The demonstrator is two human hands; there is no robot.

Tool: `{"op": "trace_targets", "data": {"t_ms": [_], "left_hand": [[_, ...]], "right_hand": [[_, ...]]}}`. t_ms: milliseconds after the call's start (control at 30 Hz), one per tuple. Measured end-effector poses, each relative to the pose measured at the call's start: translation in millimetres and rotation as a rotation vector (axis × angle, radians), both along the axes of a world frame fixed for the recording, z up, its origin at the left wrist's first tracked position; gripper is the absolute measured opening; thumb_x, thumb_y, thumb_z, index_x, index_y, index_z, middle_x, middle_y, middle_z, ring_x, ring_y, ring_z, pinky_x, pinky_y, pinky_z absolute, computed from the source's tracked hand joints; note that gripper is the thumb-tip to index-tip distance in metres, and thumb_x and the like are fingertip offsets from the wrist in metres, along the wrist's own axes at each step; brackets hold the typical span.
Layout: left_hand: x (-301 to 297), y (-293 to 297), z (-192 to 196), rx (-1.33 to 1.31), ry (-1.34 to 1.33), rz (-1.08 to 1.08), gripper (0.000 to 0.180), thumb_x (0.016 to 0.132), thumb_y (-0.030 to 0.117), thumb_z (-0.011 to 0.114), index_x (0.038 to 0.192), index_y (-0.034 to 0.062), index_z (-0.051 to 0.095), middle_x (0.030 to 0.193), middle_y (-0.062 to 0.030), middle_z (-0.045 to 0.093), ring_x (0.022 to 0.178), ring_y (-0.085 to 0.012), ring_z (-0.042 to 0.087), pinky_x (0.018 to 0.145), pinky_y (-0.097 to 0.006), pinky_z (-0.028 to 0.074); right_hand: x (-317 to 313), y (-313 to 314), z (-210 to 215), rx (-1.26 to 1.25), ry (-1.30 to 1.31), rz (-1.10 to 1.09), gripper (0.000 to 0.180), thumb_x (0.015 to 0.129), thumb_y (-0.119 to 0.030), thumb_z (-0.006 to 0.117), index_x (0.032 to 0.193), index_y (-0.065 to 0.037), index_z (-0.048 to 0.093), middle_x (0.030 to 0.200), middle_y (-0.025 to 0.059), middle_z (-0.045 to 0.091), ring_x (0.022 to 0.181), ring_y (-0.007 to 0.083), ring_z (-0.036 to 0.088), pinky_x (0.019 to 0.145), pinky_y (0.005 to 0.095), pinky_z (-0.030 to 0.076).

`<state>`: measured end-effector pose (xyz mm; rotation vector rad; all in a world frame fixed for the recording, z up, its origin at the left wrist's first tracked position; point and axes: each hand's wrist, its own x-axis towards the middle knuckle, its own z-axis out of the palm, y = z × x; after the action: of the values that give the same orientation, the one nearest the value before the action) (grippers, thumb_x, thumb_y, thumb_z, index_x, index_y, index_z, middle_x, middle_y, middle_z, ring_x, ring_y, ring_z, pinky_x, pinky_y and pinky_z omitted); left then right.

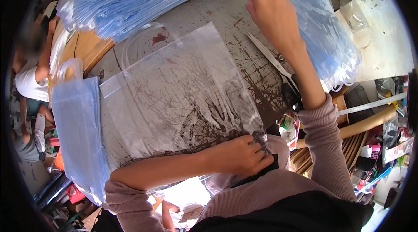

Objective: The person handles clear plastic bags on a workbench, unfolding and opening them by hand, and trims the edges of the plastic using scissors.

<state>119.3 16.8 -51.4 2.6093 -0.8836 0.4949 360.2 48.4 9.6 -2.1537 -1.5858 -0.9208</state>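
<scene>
A clear plastic bag [174, 88] with a looped handle lies flat on the worn table in front of me. At its near right corner, my left hand [241, 155] is closed, gripping the bag's edge. My right hand [274, 12] is raised toward the far right, its fingers curled in and a little blurred. Whatever it holds, if anything, is hidden. Beside that hand lies a thick pile of bluish clear plastic bags [324, 44]. Large scissors [272, 60] with black handles rest on the table just left of my right forearm.
Another large stack of bluish plastic bags [161, 1] covers the far edge. Folded bags with handles [78, 118] hang over the left edge. The table [239, 18] is scratched grey. Other people [35, 79] are at the far left; cluttered goods fill the lower right.
</scene>
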Motion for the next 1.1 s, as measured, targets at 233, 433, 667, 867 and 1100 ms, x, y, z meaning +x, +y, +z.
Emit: {"op": "trace_targets", "data": {"t_ms": [233,433,667,867,1100], "left_hand": [[-2,4,0,0.007,-0.029,0.050,0.022,0.073,0.025,0.061,0.090,0.0118,0.057,0.075,0.0011,0.056,0.076,-0.0112,0.055,0.064,-0.026,0.042],[10,7,13,-0.200,0.012,0.271,0.031,0.072,0.025,0.064,0.099,0.0100,0.059,0.103,-0.0062,0.055,0.103,-0.0164,0.054,0.088,-0.041,0.040],[7,8,8,-0.118,-0.059,0.236,0.030,0.071,0.019,0.063,0.098,0.0071,0.061,0.099,-0.0043,0.059,0.103,-0.0177,0.057,0.086,-0.038,0.041],[0,12,8,0.038,-0.159,0.290,0.014,0.074,0.013,0.058,0.085,0.0079,0.063,0.096,-0.0054,0.065,0.099,-0.0152,0.061,0.075,-0.028,0.045],[7,23,15,0.052,-0.364,0.346,0.013,0.067,0.016,0.061,0.066,0.0235,0.052,0.074,0.0097,0.053,0.075,-0.0065,0.053,0.071,-0.023,0.042]], "right_hand": [[-18,-36,47,-0.108,0.462,0.113,0.023,0.089,-0.026,0.056,0.090,-0.004,0.063,0.073,0.0124,0.063,0.064,0.0254,0.060,0.058,0.0344,0.046],[22,-202,77,0.580,0.935,1.624,0.010,0.087,-0.014,0.061,0.091,-0.010,0.069,0.083,0.0018,0.067,0.077,0.0121,0.060,0.074,0.0320,0.050],[-30,-190,44,0.204,1.558,1.369,0.024,0.080,-0.028,0.068,0.090,-0.006,0.067,0.080,0.0063,0.066,0.073,0.0220,0.061,0.069,0.0357,0.049],[-67,-180,1,-0.501,1.263,0.431,0.017,0.081,-0.013,0.067,0.093,-0.001,0.063,0.083,0.0118,0.063,0.078,0.0279,0.063,0.068,0.0324,0.048],[-97,-193,-32,-0.465,1.641,0.197,0.018,0.079,-0.012,0.071,0.090,-0.001,0.062,0.081,0.0058,0.065,0.075,0.0122,0.065,0.061,0.0251,0.051]]}}
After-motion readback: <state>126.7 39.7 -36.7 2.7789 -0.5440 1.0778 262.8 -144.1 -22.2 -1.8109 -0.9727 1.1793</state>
